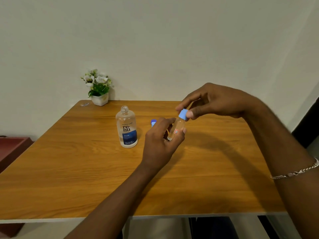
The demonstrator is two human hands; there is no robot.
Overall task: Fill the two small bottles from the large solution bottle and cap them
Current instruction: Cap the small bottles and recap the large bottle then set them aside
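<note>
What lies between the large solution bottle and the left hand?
In the head view, a dark blue cap, partly hidden by the left hand; the rest is bare table.

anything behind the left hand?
A dark blue cap shows just past the left hand. Whatever it sits on is covered by the hand, which holds a small bottle; the right hand pinches its light blue cap.

- Left hand [160,140]: bare, no rings visible; forearm uncovered to the lower frame edge.
- Right hand [215,100]: bare, with a short-trimmed thumbnail; forearm likewise uncovered.
- Bracelet [296,172]: thin silver-coloured chain round the right forearm, seemingly of small flat links, though the detail is blurred.
</note>
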